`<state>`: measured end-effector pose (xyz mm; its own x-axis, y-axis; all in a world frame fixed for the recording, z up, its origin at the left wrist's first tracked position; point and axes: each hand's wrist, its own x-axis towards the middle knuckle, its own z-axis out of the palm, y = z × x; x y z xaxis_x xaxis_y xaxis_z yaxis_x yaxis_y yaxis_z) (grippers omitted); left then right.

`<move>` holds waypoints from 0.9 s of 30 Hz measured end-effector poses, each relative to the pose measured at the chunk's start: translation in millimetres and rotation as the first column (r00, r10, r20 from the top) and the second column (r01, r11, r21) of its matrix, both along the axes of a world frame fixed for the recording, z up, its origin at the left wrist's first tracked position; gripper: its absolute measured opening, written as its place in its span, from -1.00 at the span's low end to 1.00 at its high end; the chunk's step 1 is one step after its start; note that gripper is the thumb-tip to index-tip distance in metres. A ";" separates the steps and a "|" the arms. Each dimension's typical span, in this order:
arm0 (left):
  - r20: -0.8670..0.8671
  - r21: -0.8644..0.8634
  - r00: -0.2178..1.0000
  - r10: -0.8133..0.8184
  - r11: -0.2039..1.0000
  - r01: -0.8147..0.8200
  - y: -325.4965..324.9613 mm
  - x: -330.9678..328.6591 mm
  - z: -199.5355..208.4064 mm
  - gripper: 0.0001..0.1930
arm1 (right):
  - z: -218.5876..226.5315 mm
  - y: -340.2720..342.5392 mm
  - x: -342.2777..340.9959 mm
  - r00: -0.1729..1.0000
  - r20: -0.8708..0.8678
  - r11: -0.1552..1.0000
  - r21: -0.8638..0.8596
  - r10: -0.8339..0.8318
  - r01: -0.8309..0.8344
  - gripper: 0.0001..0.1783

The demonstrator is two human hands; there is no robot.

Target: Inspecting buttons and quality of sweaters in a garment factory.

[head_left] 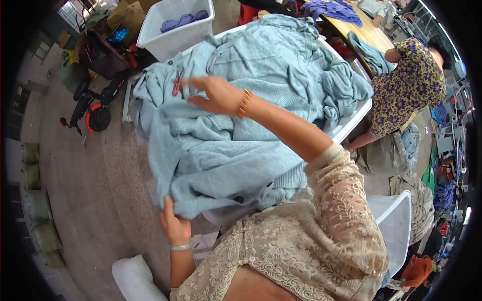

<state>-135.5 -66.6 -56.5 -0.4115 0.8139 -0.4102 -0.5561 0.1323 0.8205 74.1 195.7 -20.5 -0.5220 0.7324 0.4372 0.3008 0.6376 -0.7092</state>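
A big heap of light blue knit garments [261, 65] fills a white bin [354, 120] in front of me. At the near left side, my left hand [175, 228] pinches the edge of a light blue knit cardigan [216, 178], which is drawn out over the bin's near side. Dark buttons show along its ribbed band. My right hand [218, 95] reaches across above the heap, thumb apart from its fingers and slightly blurred. Just beyond its fingertips is a small pair of red-handled thread snips [177, 84], seemingly lying on the cloth.
A white bin [173, 42] with purple cloth stands at the far left, near a black-and-red scooter [95, 108]. A person in a patterned garment [409, 93] bends at the right, beside a wooden table [369, 32]. Another white bin [394, 226] is near my right side.
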 end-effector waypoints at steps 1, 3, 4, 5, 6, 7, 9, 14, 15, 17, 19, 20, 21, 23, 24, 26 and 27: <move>0.003 -0.083 0.997 -0.081 0.993 0.081 -5.7 -6.9 -15.2 -0.52 | -18.6 -19.2 5.5 0.998 0.037 0.998 0.002 0.058 -0.058 -0.65; -0.027 -0.285 0.994 -0.108 0.954 0.096 -21.6 -10.1 -39.7 -0.30 | -48.4 -65.7 21.2 0.967 0.198 0.983 -0.126 0.158 -0.134 -0.79; -0.204 -0.167 0.958 -0.203 0.971 0.170 -28.4 -7.9 -48.5 -0.23 | -57.8 -94.9 35.7 0.975 0.120 0.961 -0.226 0.187 -0.157 -0.81; -0.369 -0.212 0.891 -0.265 0.957 0.198 -33.3 -3.5 -55.1 -0.16 | -65.0 -124.4 43.5 0.978 0.140 0.947 -0.304 0.153 -0.104 -0.82; -0.541 -0.080 0.799 -0.264 0.961 0.264 -37.0 2.1 -59.0 -0.17 | -69.6 -151.9 50.2 0.987 0.079 0.954 -0.279 0.137 -0.110 -0.84; -0.894 -0.067 0.394 -0.215 0.932 0.357 -37.9 3.5 -58.9 -0.22 | -72.8 -176.9 54.3 0.982 0.131 0.948 -0.307 0.133 -0.088 -0.85; -0.940 -0.302 -0.294 -0.174 0.827 0.475 -33.0 8.4 -56.3 -0.44 | -79.9 -212.5 51.7 0.980 0.084 0.895 -0.427 0.178 -0.126 -0.81; -0.904 -0.426 -0.401 -0.149 0.405 0.809 -9.3 19.4 -59.3 -0.64 | -96.1 -247.1 47.2 0.914 0.394 0.970 -0.244 0.092 0.008 -0.56; -0.906 -0.407 -0.419 -0.060 0.396 0.823 -6.1 22.2 -63.4 -0.70 | -98.8 -251.1 47.1 0.892 0.447 0.985 -0.172 0.065 0.015 -0.49; -0.906 -0.408 -0.420 -0.054 0.378 0.831 -2.8 26.3 -70.4 -0.72 | -103.2 -255.0 47.1 0.882 0.468 0.984 -0.176 0.048 0.039 -0.45; -0.957 -0.290 -0.273 -0.097 0.353 0.890 -2.7 29.9 -71.8 -0.80 | -103.7 -258.6 45.8 0.871 0.492 0.986 -0.155 0.023 0.061 -0.50; -0.968 -0.220 -0.154 -0.198 0.374 0.901 -2.6 30.3 -68.7 -0.82 | -102.4 -259.1 45.0 0.920 0.392 0.997 -0.073 -0.009 0.041 -0.52; -0.949 -0.172 -0.043 -0.314 0.398 0.901 -3.1 31.1 -63.2 -0.83 | -99.8 -259.0 43.8 0.930 0.367 0.996 -0.092 0.029 0.005 -0.55; -0.813 -0.122 0.202 -0.546 0.499 0.858 -4.5 27.1 -42.5 -0.92 | -90.5 -259.8 42.1 0.980 0.194 0.997 -0.066 -0.034 0.048 -0.59; -0.753 -0.121 0.277 -0.596 0.540 0.833 -3.0 23.6 -29.8 -0.93 | -84.7 -259.3 43.6 0.985 0.168 0.993 -0.100 -0.041 0.058 -0.60; -0.818 -0.032 0.289 -0.498 0.541 0.840 2.5 19.2 -6.7 -0.91 | -73.7 -254.7 49.2 0.989 0.087 0.985 -0.111 -0.122 0.131 -0.60; -0.861 -0.029 0.243 -0.447 0.520 0.854 5.0 15.8 4.5 -0.90 | -69.1 -250.9 53.7 0.989 0.064 0.984 -0.111 -0.134 0.140 -0.61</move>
<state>-119.7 -61.6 -51.9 0.4063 0.9055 0.1225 0.3552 -0.2801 0.8919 127.8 -55.2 -89.6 -0.4345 0.8424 0.3188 0.4208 0.5028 -0.7551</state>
